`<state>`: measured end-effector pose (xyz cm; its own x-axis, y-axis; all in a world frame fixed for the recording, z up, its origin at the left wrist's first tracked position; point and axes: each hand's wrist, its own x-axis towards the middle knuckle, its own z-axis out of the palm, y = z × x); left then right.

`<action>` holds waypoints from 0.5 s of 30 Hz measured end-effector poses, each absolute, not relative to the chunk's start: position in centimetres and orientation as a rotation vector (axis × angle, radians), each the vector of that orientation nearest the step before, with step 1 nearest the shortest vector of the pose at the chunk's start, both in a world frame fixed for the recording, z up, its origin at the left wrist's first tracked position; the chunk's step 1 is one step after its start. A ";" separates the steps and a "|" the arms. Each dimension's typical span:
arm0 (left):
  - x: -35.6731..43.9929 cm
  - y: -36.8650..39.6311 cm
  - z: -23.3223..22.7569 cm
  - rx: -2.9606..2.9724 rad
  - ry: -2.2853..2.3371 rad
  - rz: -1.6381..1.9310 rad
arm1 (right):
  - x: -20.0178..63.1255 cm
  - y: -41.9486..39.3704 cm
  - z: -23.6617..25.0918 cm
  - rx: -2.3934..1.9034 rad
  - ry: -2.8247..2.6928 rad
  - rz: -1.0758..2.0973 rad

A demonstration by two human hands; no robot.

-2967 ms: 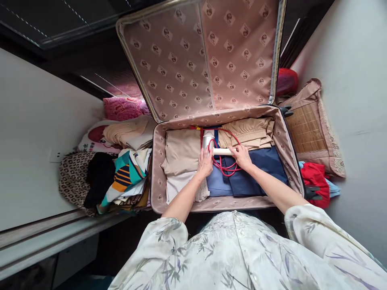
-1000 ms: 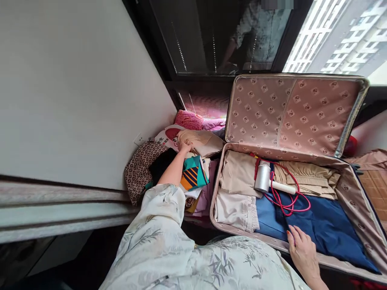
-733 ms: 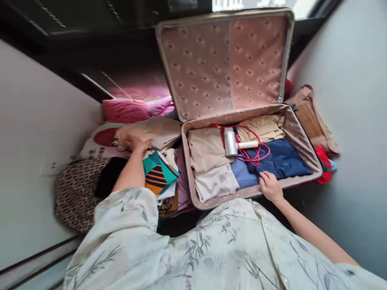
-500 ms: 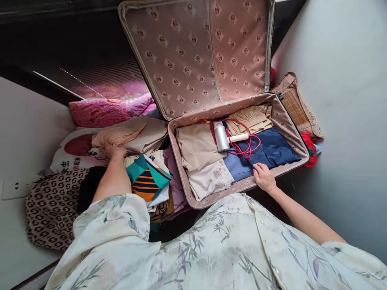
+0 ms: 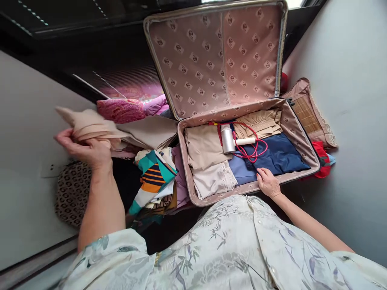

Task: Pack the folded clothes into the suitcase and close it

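Raised at the left, my left hand (image 5: 87, 149) is closed on a beige garment (image 5: 96, 125), whose loose end sticks out beyond the fingers. My right hand (image 5: 269, 184) grips the front rim of an open suitcase (image 5: 220, 196), fingers curled over it. Inside lie folded khaki trousers (image 5: 201, 145), a pale garment (image 5: 211, 179), a tan one (image 5: 260, 123) and dark blue clothing (image 5: 281, 155). A silver hair dryer (image 5: 227, 141) with a white handle and a red cord (image 5: 262, 151) rests on them.
Left of the suitcase are a heap of colourful clothes (image 5: 155, 173), a beige cloth (image 5: 151, 131), a patterned bag (image 5: 71, 193) and pink bedding (image 5: 121, 110). A woven mat (image 5: 305, 114) and a red item (image 5: 320, 159) lie at the right, beside the wall (image 5: 356, 100).
My left hand has lifted the beige garment up and to the left, off the pile. The view has shifted slightly left. My right hand stays on the suitcase rim.
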<state>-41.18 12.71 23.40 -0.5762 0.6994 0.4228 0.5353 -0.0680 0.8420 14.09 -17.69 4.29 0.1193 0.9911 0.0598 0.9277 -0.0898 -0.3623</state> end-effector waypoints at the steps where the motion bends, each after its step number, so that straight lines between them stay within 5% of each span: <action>1: -40.7 11.5 24.0 1.438 1.977 1.798 | 14.2 -17.5 4.4 -2.078 -1.863 0.324; 7: -30.3 3.3 25.5 1.166 1.109 1.608 | 13.0 -12.4 10.0 -1.712 -1.697 0.736; 11: -20.8 -1.5 23.3 0.935 0.925 1.277 | 10.5 -7.0 16.0 -1.281 -1.670 1.030; 15: -14.0 -3.6 20.3 0.815 0.815 0.998 | 9.4 -4.5 16.0 -0.965 -1.530 1.659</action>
